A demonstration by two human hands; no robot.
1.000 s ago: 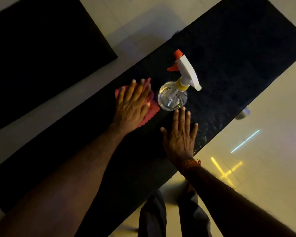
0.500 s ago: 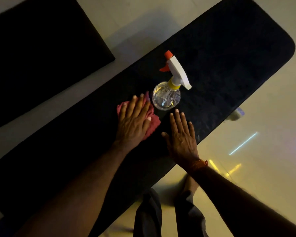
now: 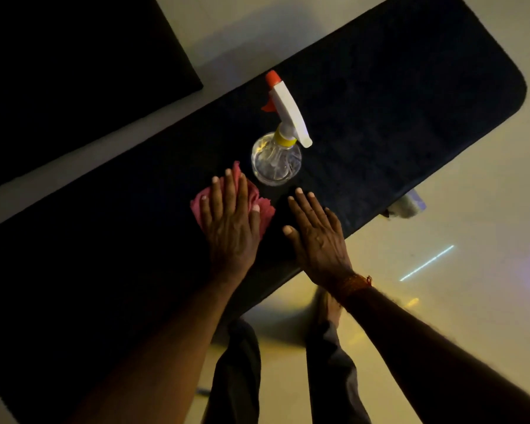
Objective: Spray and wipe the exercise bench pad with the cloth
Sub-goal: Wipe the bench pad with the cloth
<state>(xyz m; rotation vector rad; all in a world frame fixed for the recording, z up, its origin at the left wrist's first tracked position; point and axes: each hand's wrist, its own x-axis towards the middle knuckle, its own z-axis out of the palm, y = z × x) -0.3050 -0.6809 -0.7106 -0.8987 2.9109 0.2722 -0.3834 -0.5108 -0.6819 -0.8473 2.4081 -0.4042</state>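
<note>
A long black bench pad (image 3: pixel 395 96) runs diagonally from lower left to upper right. My left hand (image 3: pixel 231 224) lies flat on a pink cloth (image 3: pixel 265 214), pressing it onto the pad's middle. My right hand (image 3: pixel 315 237) rests flat beside it with fingers spread and nothing in it, near the pad's front edge. A clear spray bottle (image 3: pixel 276 160) with a white head, yellow collar and orange nozzle stands upright on the pad just beyond both hands, touching neither.
A second black pad (image 3: pixel 74 71) lies at the upper left, across a strip of pale floor (image 3: pixel 456 301). My legs in dark trousers (image 3: pixel 236 371) stand below the bench. A pale bench foot (image 3: pixel 410 205) shows under the right edge.
My left hand has slid the cloth toward me along the pad, from beside the bottle to below it. My right hand stayed flat near the front edge. The bottle has not moved.
</note>
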